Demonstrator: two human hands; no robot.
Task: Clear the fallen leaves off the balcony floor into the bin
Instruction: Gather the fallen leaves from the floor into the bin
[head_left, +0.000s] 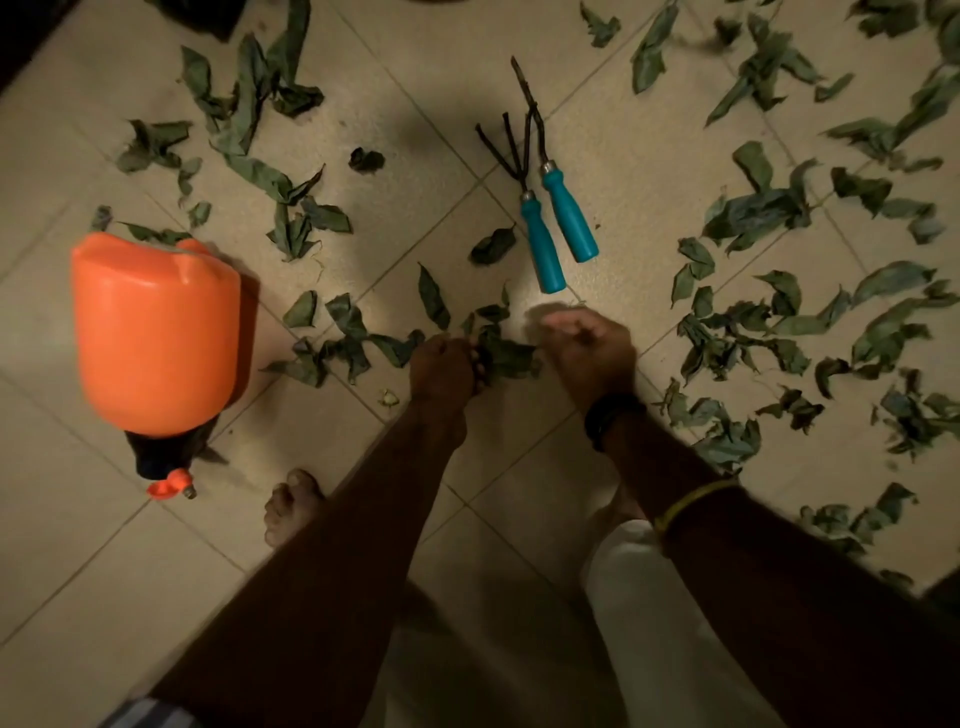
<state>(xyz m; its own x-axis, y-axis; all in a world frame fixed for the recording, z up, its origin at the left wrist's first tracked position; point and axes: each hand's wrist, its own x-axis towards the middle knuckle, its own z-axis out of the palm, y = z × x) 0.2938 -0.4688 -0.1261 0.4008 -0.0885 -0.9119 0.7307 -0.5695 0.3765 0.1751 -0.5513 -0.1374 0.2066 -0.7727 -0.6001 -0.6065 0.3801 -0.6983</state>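
An orange sprayer (156, 332) lies on its side on the tiled floor (623, 156), nozzle toward the camera. Two teal-handled tools, a rake (524, 208) and a fork (556, 176), lie side by side.

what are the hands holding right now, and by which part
Left hand grips a bunch of leaves at its left end; right hand is blurred, cannot tell.

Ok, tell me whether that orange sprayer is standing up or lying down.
Lying down. The orange sprayer rests on its side on the tiled floor, its nozzle pointing toward the person's foot.
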